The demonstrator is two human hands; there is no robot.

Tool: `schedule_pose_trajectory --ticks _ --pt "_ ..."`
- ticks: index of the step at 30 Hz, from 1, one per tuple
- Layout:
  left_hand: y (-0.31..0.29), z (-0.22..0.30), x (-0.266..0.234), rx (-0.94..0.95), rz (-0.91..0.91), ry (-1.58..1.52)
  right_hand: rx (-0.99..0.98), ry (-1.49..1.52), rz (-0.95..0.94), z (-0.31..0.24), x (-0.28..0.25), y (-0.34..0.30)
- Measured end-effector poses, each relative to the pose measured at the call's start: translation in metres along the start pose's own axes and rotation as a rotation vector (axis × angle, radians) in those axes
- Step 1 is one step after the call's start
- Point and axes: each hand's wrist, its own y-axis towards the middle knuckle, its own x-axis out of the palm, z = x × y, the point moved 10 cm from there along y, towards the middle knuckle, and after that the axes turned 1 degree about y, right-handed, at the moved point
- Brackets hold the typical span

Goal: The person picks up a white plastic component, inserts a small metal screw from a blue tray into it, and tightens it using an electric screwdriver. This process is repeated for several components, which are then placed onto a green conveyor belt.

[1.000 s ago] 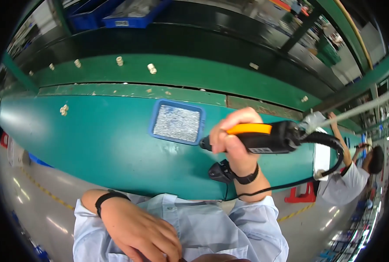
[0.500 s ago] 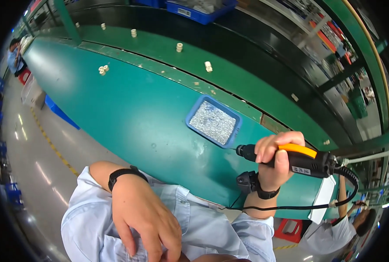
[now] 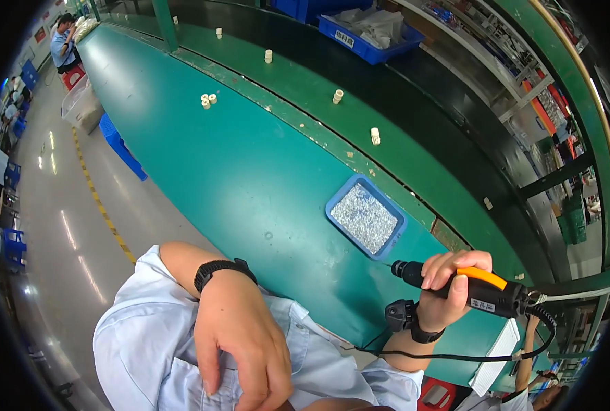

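Note:
My right hand (image 3: pixel 445 288) is closed around a black electric screwdriver (image 3: pixel 486 293) with an orange lever. Its thin bit points left, close to the near corner of a blue tray (image 3: pixel 330 205). A mass of small silvery metal parts (image 3: pixel 365 218), too small to tell apart, fills that tray. My left hand (image 3: pixel 246 349) hangs against my light blue shirt, fingers loosely bent and apart, with nothing seen in them. Its fingertips are partly hidden at the lower edge.
Cream ring-shaped pieces (image 3: pixel 209 101) lie on the green table (image 3: pixel 277 178); several more, some stacked, line the strip behind. A blue bin of bags (image 3: pixel 380 38) stands farther back. The screwdriver's black cord (image 3: pixel 551 335) loops at right. Other people sit at far left and lower right.
The view has shifted, so the tray and table sit lower and farther right in the picture. My right hand still grips the screwdriver near the tray; my left hand stays against the shirt.

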Motion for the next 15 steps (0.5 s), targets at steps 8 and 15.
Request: schedule_pose_trajectory --ticks 8,15 --pt "-0.005 -0.002 0.0 -0.092 -0.027 -0.029 0.051 0.02 0.023 0.005 -0.002 -0.003" --pt "-0.011 0.001 -0.003 -0.041 -0.052 -0.022 0.084 0.042 0.05 0.012 -0.007 -0.003"
